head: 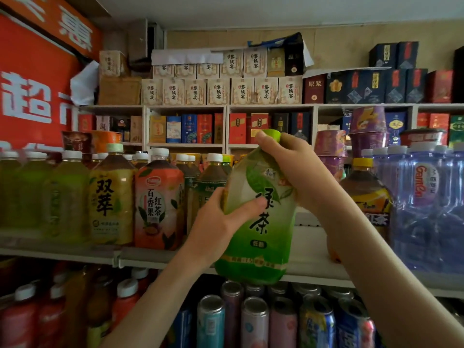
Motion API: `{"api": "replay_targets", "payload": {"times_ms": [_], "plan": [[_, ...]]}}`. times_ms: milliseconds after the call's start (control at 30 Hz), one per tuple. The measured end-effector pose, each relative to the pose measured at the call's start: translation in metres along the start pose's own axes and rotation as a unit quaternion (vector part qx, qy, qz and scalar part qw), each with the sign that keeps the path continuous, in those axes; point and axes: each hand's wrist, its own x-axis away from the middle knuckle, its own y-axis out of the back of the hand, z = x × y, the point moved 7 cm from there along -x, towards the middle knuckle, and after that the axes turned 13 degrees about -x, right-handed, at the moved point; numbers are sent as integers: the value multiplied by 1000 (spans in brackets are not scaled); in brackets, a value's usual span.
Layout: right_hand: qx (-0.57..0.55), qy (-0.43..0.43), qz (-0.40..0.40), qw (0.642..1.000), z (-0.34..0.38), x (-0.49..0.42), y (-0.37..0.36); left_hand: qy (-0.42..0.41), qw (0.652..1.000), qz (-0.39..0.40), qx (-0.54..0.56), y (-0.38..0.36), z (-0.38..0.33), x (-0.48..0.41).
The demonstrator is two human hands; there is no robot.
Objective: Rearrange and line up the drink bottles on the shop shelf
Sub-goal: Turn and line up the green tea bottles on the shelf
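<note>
I hold a large green tea bottle (261, 222) with a green cap in front of the white shelf (308, 252), tilted slightly to the right. My left hand (221, 222) grips its left side at mid-height, thumb across the label. My right hand (291, 169) wraps its neck and shoulder just under the cap. The bottle's base hangs at the shelf's front edge, over a gap in the row. To the left stand a peach-labelled red tea bottle (159, 204) and a yellow-labelled bottle (111, 197). To the right stands a dark tea bottle with a yellow cap (369, 192).
Large blue water bottles (426, 209) fill the shelf's right end. Green drink bottles (37, 197) line its left end. Cans (253, 320) and red bottles (22, 320) stand on the shelf below. Purple noodle cups (331, 146) and boxed goods (218, 91) sit behind and above.
</note>
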Motion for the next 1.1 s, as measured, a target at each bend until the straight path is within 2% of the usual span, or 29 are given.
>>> {"api": "replay_targets", "payload": {"times_ms": [133, 233, 367, 533, 700, 800, 900, 1000, 1100], "plan": [[16, -16, 37, 999, -5, -6, -20, 35, 998, 27, 49, 15, 7, 17], [-3, -35, 73, 997, -14, -6, -35, 44, 997, 16, 58, 27, 11, 27], [-14, -27, 116, 993, -22, -6, -51, 48, 998, 6, 48, 40, 14, 37], [9, -13, 145, 989, -20, -4, -58, 28, 999, 33, 25, 41, 18, 41], [31, -19, 80, 996, -21, -7, -34, 10, 996, 87, 30, 22, 15, 32], [33, -13, 61, 998, -13, -6, -17, 17, 997, 76, 12, 11, 12, 20], [54, 13, 56, 997, -1, -9, 4, 26, 999, 32, -3, -5, 11, 5], [205, 76, 20, 976, 16, -17, 39, 27, 999, 9, 25, -29, 6, -11], [365, 133, -103, 916, 26, -26, 94, 39, 998, -9, 50, -49, 8, -30]]}}
